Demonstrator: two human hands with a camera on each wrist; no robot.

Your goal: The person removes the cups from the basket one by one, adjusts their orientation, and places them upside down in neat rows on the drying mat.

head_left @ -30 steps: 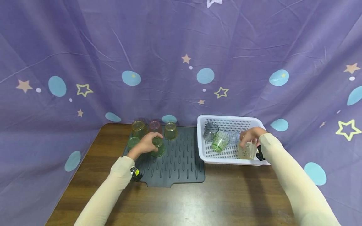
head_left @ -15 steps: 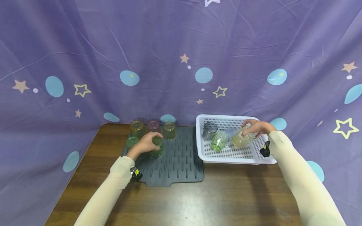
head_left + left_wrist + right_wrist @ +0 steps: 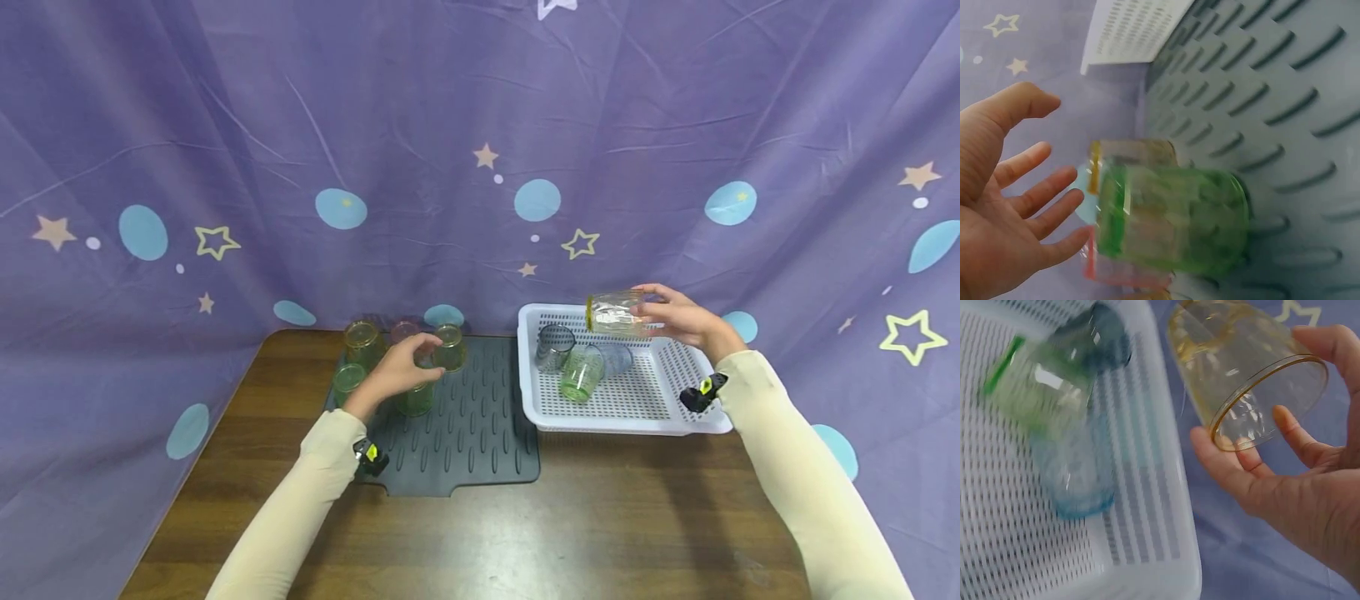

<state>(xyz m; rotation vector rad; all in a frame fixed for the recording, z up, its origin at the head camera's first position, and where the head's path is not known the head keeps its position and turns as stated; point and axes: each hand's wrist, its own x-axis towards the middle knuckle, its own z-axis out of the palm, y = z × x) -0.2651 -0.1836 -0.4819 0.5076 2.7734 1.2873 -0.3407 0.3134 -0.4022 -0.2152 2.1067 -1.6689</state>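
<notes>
White basket (image 3: 615,427), right of frame. Left hand (image 3: 397,372): released, fingers apart near green tumbler (image 3: 1172,219). Right hand (image 3: 677,318) grasps yellow tumbler (image 3: 611,313) by mouth end, sideways, upper right of centre. Likely light, stiff, slick, breakable; mid-wall hold safer.

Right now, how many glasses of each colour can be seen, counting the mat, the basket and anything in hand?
Yellow or amber glasses: 3, one of them held in the right hand
Green glasses: 3
Pink glass: 1
Blue glass: 1
Dark grey glass: 1
Total: 9
</notes>
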